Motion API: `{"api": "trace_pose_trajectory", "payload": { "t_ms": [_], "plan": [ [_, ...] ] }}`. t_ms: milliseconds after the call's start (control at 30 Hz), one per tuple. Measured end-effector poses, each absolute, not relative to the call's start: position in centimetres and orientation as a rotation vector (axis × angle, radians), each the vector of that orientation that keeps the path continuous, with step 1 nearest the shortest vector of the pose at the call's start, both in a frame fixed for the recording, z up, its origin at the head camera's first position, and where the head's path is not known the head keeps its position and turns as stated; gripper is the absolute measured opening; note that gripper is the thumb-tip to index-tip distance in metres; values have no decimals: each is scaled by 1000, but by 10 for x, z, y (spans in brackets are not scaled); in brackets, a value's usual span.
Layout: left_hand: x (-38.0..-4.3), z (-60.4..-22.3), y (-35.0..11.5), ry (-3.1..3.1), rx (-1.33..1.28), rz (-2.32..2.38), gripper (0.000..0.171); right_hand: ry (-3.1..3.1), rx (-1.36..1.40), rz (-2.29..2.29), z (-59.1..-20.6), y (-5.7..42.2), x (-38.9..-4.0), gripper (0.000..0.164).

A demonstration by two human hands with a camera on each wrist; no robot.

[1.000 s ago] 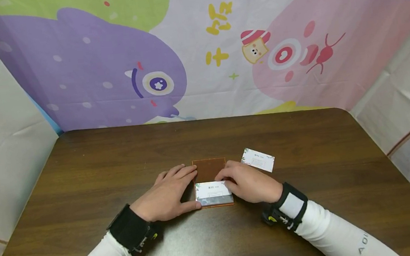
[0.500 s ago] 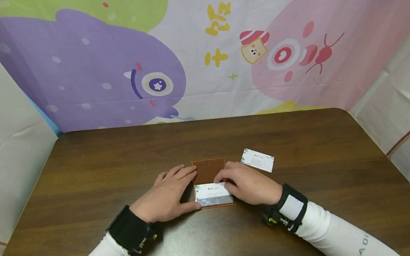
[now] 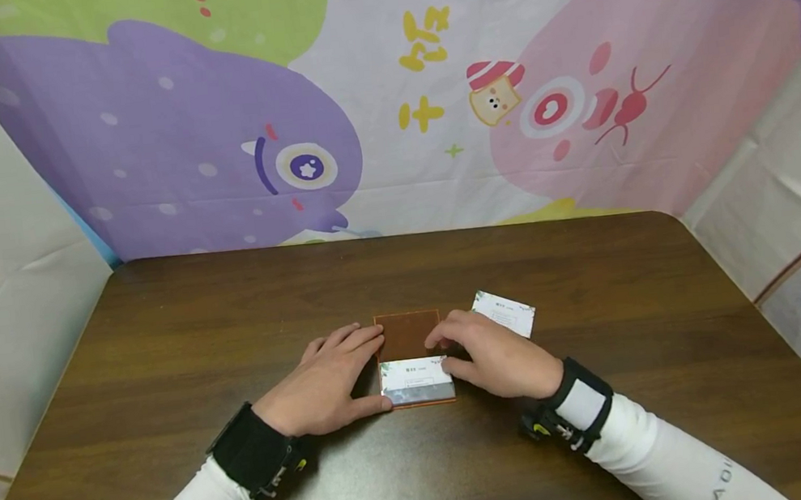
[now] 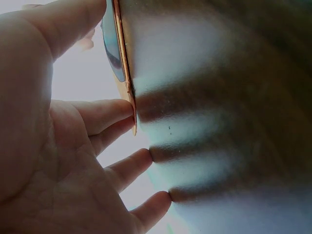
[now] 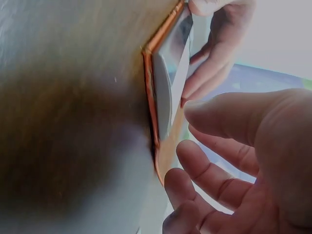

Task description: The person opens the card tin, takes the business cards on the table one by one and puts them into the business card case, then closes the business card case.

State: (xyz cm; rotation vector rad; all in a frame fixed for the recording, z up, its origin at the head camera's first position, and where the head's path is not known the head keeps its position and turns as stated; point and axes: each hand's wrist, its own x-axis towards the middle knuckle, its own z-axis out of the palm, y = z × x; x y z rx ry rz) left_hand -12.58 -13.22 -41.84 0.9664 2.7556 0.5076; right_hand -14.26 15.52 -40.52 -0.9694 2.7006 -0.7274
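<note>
A brown card holder (image 3: 407, 332) lies unfolded on the table. A white business card (image 3: 415, 372) with leaf-printed corners sits in its near half, behind a grey, shiny strip. My left hand (image 3: 328, 384) is at the holder's left side, fingers spread and its thumb at the near corner. In the left wrist view, fingertips touch the holder's edge (image 4: 127, 83) while others rest on the table. My right hand (image 3: 498, 360) is at the card's right end with nothing gripped. The right wrist view shows its thumb (image 5: 214, 114) apart from its bent fingers, beside the holder.
A second business card (image 3: 512, 314) lies on the table behind my right hand, partly covered by it. The brown wooden table (image 3: 230, 300) ends at a cartoon-printed cloth backdrop (image 3: 395, 193), with pale cloth at both sides.
My right hand has let go of the card and drawn slightly right, its fingers lifting. The card sits slightly lower in the holder than a second ago. The left hand stays in place.
</note>
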Motion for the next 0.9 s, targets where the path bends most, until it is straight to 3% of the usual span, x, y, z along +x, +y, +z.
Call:
{"api": "trace_pose_trajectory", "payload": {
  "t_ms": [900],
  "plan": [
    [-124,-417,-132,2753,969,509,87,2858,-747,-748,-399,216,-167,43]
  ]
}}
